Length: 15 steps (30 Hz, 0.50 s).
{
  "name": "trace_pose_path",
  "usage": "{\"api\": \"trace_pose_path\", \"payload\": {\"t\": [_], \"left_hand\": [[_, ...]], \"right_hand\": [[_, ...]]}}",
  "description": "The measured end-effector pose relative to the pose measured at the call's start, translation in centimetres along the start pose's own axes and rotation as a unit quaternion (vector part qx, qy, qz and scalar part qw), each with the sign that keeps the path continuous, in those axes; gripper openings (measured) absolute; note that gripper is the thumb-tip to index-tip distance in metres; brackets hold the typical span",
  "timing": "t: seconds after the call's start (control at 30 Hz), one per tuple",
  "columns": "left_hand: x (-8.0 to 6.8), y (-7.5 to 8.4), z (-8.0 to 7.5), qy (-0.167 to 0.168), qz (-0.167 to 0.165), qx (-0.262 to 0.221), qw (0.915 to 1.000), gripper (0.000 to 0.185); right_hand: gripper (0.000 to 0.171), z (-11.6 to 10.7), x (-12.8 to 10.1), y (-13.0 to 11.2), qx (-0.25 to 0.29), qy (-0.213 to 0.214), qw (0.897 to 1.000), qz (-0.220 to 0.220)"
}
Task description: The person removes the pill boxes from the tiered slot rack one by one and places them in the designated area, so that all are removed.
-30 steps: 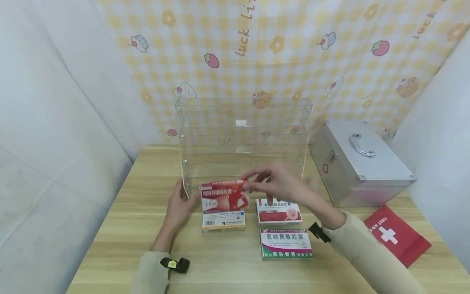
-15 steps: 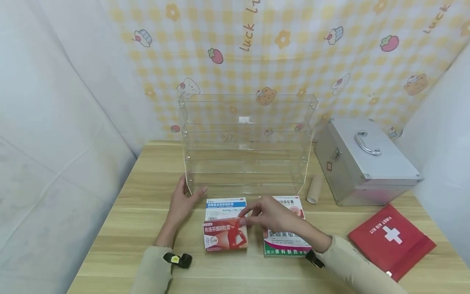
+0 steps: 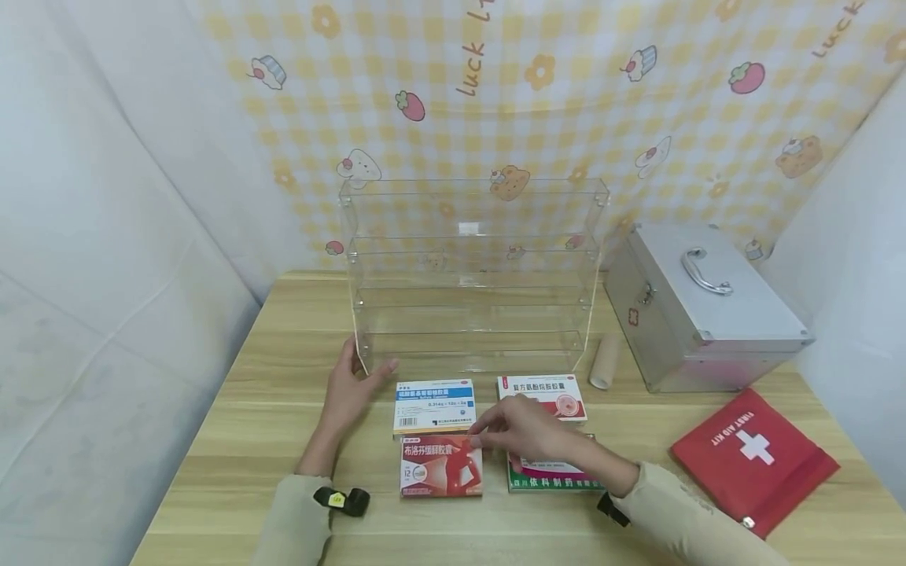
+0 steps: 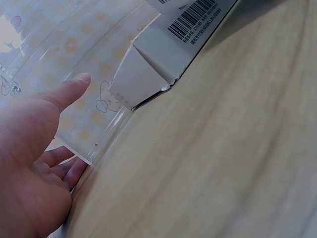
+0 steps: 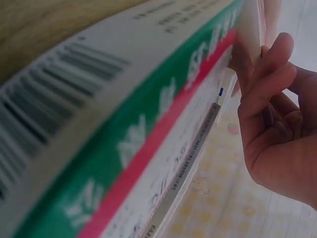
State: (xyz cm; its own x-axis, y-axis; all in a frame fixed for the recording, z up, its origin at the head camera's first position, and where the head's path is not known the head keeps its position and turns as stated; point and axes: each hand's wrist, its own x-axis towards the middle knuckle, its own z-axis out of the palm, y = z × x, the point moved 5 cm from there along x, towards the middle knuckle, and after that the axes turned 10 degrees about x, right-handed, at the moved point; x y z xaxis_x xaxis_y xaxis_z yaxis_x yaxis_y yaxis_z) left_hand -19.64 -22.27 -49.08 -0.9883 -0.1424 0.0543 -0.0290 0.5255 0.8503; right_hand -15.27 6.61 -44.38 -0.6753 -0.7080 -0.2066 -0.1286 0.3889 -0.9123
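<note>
My right hand (image 3: 527, 428) pinches the right edge of a red medicine box (image 3: 439, 468) lying on the table, front face up. Close above it lies a blue-and-white medicine box (image 3: 434, 405). A green-and-magenta medicine box (image 3: 555, 479) is partly hidden beneath my right hand, and fills much of the right wrist view. Just behind that hand is a white-and-red medicine box (image 3: 543, 395). My left hand (image 3: 351, 393) touches the lower left corner of the clear acrylic rack (image 3: 470, 342), thumb extended in front and fingers along its outer side (image 4: 79, 148).
A silver metal case (image 3: 715, 306) with a handle stands at the right back. In front of it lies a red first aid pouch (image 3: 756, 464). A cardboard tube (image 3: 605, 362) lies between rack and case. Behind the rack hangs a yellow checked cloth (image 3: 453, 94).
My right hand has brought the red box down and toward me, from above the blue-and-white box to the table below it. The left hand has stayed at the rack's corner.
</note>
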Motion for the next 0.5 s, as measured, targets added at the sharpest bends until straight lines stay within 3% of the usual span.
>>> {"api": "trace_pose_path", "payload": {"t": [0.5], "left_hand": [[-0.05,-0.12,-0.11,-0.002,-0.002,-0.003,1.0,0.093]], "right_hand": [[0.017,0.7,0.38,0.54,-0.06,0.03,0.997,-0.026]]}}
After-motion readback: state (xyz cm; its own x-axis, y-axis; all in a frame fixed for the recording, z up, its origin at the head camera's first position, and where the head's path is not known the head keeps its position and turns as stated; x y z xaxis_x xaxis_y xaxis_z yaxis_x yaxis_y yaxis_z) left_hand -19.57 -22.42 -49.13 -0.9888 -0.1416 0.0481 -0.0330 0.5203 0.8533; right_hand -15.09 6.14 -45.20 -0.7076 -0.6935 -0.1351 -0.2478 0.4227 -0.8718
